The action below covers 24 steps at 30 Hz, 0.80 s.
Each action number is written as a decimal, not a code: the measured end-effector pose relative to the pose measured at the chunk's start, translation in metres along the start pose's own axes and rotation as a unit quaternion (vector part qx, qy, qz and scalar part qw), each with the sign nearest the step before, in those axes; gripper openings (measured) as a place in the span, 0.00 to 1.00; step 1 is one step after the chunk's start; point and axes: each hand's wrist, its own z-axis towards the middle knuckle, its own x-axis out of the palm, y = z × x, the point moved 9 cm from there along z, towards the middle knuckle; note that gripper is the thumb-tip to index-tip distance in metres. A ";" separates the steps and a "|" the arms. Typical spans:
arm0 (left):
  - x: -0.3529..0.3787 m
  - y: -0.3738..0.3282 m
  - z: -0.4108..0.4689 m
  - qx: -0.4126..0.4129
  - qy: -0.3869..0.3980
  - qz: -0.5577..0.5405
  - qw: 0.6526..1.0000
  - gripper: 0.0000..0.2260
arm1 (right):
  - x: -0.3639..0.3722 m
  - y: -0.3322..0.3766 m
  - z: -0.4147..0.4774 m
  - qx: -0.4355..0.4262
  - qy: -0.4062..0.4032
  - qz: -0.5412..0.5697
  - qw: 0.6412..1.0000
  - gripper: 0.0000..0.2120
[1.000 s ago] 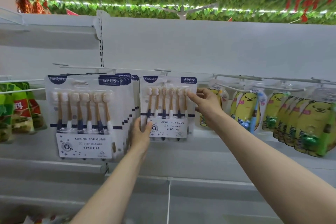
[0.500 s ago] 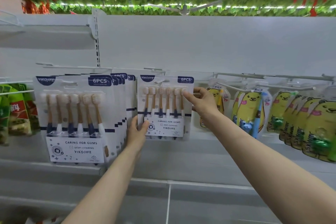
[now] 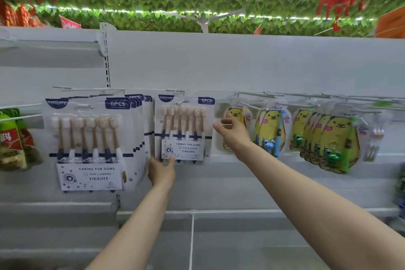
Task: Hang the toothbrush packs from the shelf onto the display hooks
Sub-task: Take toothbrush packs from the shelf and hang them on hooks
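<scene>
A white toothbrush pack (image 3: 185, 129) with several brown-handled brushes hangs on a display hook (image 3: 178, 92) at the middle of the white back panel. My left hand (image 3: 161, 172) pinches its lower left corner, thumb on the front label. My right hand (image 3: 233, 132) hovers at the pack's right edge with loosely curled fingers and nothing between them; whether a fingertip still touches the edge I cannot tell. To the left, a thick row of identical packs (image 3: 89, 142) hangs on another hook (image 3: 65, 88).
Yellow bear-shaped children's toothbrush packs (image 3: 271, 131) hang on hooks to the right. Green and red pouches (image 3: 13, 138) hang at the far left. A white shelf ledge (image 3: 57, 205) runs below, and a leafy green ceiling with red decorations is above.
My right hand has let go of the pack's upper right edge and drawn slightly right. My left hand has slid down to the lower left corner. The pack now hangs on the hook.
</scene>
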 end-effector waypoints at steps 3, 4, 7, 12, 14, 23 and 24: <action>-0.006 -0.014 -0.036 0.026 0.005 0.071 0.997 0.35 | -0.027 0.004 -0.035 0.001 0.007 -0.062 0.998 0.23; -0.006 -0.024 -0.049 0.041 0.027 0.082 0.995 0.34 | -0.037 0.009 -0.049 -0.008 0.012 -0.089 0.996 0.24; -0.006 -0.061 -0.093 0.131 0.102 0.171 0.971 0.30 | -0.074 0.032 -0.093 -0.055 0.020 -0.213 0.975 0.24; -0.008 -0.117 -0.196 0.297 0.196 0.337 0.872 0.27 | -0.128 0.064 -0.176 -0.117 0.039 -0.452 0.884 0.22; -0.008 -0.131 -0.236 0.328 0.227 0.361 0.843 0.27 | -0.147 0.068 -0.212 -0.114 0.052 -0.497 0.859 0.22; 0.025 -0.159 -0.366 0.399 0.310 0.356 0.786 0.24 | -0.247 0.087 -0.332 -0.098 0.043 -0.598 0.794 0.23; 0.032 -0.162 -0.379 0.408 0.313 0.354 0.781 0.24 | -0.259 0.088 -0.341 -0.096 0.035 -0.601 0.792 0.23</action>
